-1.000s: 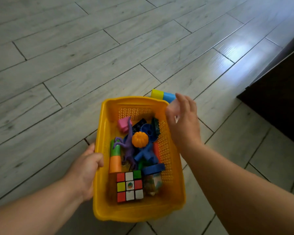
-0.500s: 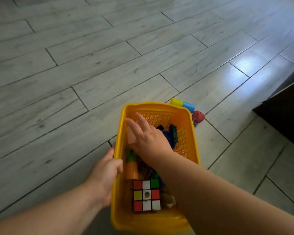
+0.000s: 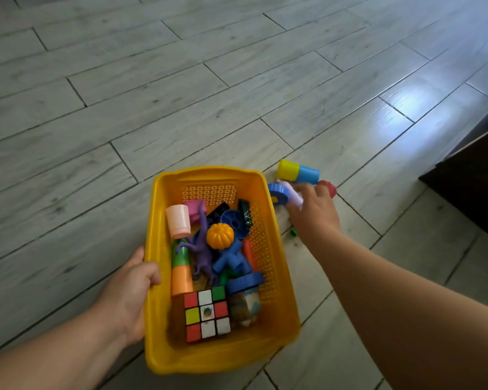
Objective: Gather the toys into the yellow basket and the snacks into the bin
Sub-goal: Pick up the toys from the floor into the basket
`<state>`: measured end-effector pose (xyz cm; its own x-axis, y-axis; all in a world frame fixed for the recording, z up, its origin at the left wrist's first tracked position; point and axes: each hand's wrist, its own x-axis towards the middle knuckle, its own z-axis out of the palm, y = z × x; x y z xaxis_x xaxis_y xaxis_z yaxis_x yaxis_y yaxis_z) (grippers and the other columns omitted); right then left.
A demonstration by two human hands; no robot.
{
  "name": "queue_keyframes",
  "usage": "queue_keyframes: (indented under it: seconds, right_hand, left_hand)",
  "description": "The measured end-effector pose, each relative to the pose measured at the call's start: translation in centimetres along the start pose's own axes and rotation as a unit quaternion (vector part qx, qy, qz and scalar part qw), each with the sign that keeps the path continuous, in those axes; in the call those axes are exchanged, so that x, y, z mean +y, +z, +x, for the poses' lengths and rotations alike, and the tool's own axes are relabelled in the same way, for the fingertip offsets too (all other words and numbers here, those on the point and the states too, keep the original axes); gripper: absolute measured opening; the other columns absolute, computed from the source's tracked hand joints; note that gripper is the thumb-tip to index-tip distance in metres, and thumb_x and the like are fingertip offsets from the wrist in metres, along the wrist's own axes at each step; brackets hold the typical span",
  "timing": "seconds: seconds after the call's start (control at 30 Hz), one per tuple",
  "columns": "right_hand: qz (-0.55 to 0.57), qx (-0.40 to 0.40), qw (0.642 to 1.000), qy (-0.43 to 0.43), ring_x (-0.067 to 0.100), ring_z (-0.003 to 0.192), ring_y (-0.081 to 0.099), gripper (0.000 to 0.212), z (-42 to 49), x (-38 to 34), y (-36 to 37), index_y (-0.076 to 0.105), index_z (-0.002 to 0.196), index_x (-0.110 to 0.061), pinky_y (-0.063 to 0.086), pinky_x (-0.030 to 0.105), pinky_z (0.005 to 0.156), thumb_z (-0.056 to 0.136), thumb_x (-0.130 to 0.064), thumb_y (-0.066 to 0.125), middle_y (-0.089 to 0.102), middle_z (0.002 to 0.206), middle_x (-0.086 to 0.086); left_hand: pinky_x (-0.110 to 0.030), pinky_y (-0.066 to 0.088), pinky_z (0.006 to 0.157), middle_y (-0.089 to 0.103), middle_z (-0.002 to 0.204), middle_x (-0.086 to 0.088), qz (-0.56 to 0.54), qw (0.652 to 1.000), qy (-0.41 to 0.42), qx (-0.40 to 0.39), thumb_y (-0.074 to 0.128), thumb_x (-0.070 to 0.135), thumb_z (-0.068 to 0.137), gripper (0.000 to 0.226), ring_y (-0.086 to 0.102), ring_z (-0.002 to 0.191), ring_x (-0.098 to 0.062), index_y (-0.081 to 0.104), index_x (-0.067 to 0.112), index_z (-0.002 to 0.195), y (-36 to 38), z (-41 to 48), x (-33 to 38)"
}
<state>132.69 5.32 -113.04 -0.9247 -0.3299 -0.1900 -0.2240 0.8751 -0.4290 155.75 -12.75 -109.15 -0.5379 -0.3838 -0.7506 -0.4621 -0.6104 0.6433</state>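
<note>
The yellow basket [image 3: 276,299] sits on the floor, and my left hand [image 3: 130,294] grips its left rim. Inside lie a colour cube [image 3: 206,315], an orange pumpkin [image 3: 219,235], a purple figure [image 3: 203,249], a pale pink cup [image 3: 178,220], stacked green and orange cups [image 3: 181,270] and several blue pieces. My right hand [image 3: 313,212] is on the floor just right of the basket, its fingers spread and touching a lilac piece [image 3: 292,194] joined to a blue ring [image 3: 278,194]. Beyond the fingers lie a yellow and blue cup stack [image 3: 297,171] and a red toy [image 3: 330,188].
A small green piece [image 3: 293,233] lies on the floor by my right wrist. A dark piece of furniture [image 3: 473,181] stands at the right edge. Pale wood-look floor tiles [image 3: 181,94] stretch beyond and to the left of the basket.
My right hand left the pale pink cup inside the basket, then swung out to the right onto the loose toys on the floor. My left hand kept its grip on the rim.
</note>
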Motion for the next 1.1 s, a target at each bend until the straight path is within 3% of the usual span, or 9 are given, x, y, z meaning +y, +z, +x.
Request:
queue_keyframes:
  seconds: [0.2, 0.3, 0.43, 0.5, 0.6, 0.7, 0.77, 0.9, 1.1]
  right_hand:
    - [-0.134, -0.131, 0.982, 0.012, 0.028, 0.117, 0.04, 0.05, -0.2, 4.0, 3.7, 0.038, 0.136, -0.042, 0.043, 0.04, 0.096, 0.09, -0.034, 0.057, 0.029, 0.138, 0.005]
    - [-0.118, -0.142, 0.982, 0.028, 0.029, 0.118, 0.04, 0.043, -0.1, 4.1, 4.5, 0.042, 0.131, -0.044, 0.043, 0.041, 0.096, 0.09, -0.043, 0.056, 0.022, 0.143, 0.005]
    - [-0.167, -0.126, 0.977, -0.037, 0.027, 0.116, 0.046, 0.036, -0.1, 4.0, 4.4, 0.051, 0.122, -0.033, 0.047, 0.04, 0.096, 0.088, -0.035, 0.063, 0.024, 0.14, 0.009]
    - [-0.127, -0.125, 0.984, -0.031, 0.024, 0.108, 0.051, 0.032, -0.2, 3.9, 4.0, 0.052, 0.12, -0.031, 0.049, 0.037, 0.092, 0.09, -0.033, 0.062, 0.03, 0.135, 0.007]
    - [0.054, -0.052, 0.997, 0.033, 0.014, 0.092, 0.053, 0.032, -0.5, 2.6, 2.2, 0.051, 0.125, -0.029, 0.05, 0.028, 0.079, 0.093, -0.028, 0.057, 0.041, 0.121, -0.005]
    - [0.137, 0.083, 0.987, -0.008, 0.019, 0.107, 0.051, 0.03, -0.8, -0.1, -0.4, 0.054, 0.123, -0.03, 0.051, 0.037, 0.092, 0.093, -0.027, 0.057, 0.033, 0.134, -0.005]
    - [0.157, 0.108, 0.98, -0.05, 0.019, 0.115, 0.047, 0.03, -1.6, -2.3, -1.6, 0.055, 0.122, -0.03, 0.048, 0.036, 0.095, 0.092, -0.027, 0.058, 0.029, 0.138, -0.005]
    - [0.046, 0.057, 0.984, -0.16, 0.023, 0.114, 0.05, 0.032, -3.6, -6.1, -1.6, 0.056, 0.124, -0.025, 0.047, 0.034, 0.092, 0.092, -0.026, 0.059, 0.029, 0.141, 0.003]
    - [-0.171, -0.119, 0.965, -0.157, 0.031, 0.128, 0.036, 0.033, -4.8, -8.4, -0.8, 0.05, 0.13, -0.018, 0.045, 0.036, 0.089, 0.098, -0.024, 0.047, 0.036, 0.133, 0.007]
  left_hand:
    - [-0.055, 0.056, 0.068, 0.066, 0.095, -0.027, 0.006, 1.0, -0.013, 0.007, 0.033, -0.009, 0.082, 0.055, 0.066, 0.08, -0.043, 0.059, 0.031, 0.111, 0.6, 0.3, -0.6]
    - [-0.055, 0.057, 0.069, 0.069, 0.095, -0.026, 0.021, 0.999, -0.021, 0.013, 0.036, -0.007, 0.081, 0.057, 0.067, 0.084, -0.045, 0.06, 0.03, 0.116, 0.8, 0.5, -1.1]
    - [-0.053, 0.058, 0.069, 0.07, 0.095, -0.025, 0.031, 0.999, -0.026, 0.01, 0.036, -0.007, 0.083, 0.057, 0.068, 0.086, -0.045, 0.058, 0.03, 0.121, 1.3, 0.4, -1.4]
    - [-0.054, 0.058, 0.07, 0.07, 0.094, -0.026, 0.034, 0.999, -0.024, 0.01, 0.036, -0.007, 0.083, 0.057, 0.069, 0.085, -0.044, 0.059, 0.028, 0.121, 1.7, 0.3, -1.4]
    - [-0.053, 0.058, 0.068, 0.071, 0.091, -0.025, 0.033, 0.999, -0.017, 0.004, 0.036, -0.007, 0.084, 0.055, 0.07, 0.081, -0.043, 0.06, 0.029, 0.117, 2.0, 0.5, -1.3]
    - [-0.057, 0.058, 0.069, 0.07, 0.094, -0.027, 0.033, 0.999, -0.015, 0.0, 0.035, -0.008, 0.083, 0.057, 0.069, 0.083, -0.046, 0.06, 0.03, 0.118, 2.4, 0.6, -1.2]
    - [-0.063, 0.056, 0.071, 0.07, 0.096, -0.027, 0.037, 0.999, -0.018, -0.007, 0.037, -0.006, 0.083, 0.06, 0.068, 0.087, -0.049, 0.058, 0.032, 0.124, 2.6, 0.6, -1.0]
    - [-0.062, 0.057, 0.072, 0.069, 0.099, -0.028, 0.046, 0.999, -0.014, -0.021, 0.036, -0.005, 0.083, 0.063, 0.067, 0.091, -0.049, 0.054, 0.033, 0.13, 3.0, 0.5, -0.8]
    - [-0.069, 0.052, 0.08, 0.066, 0.105, -0.031, 0.03, 0.999, -0.018, -0.028, 0.034, -0.007, 0.079, 0.071, 0.065, 0.094, -0.05, 0.05, 0.035, 0.134, 1.9, 0.1, -0.4]
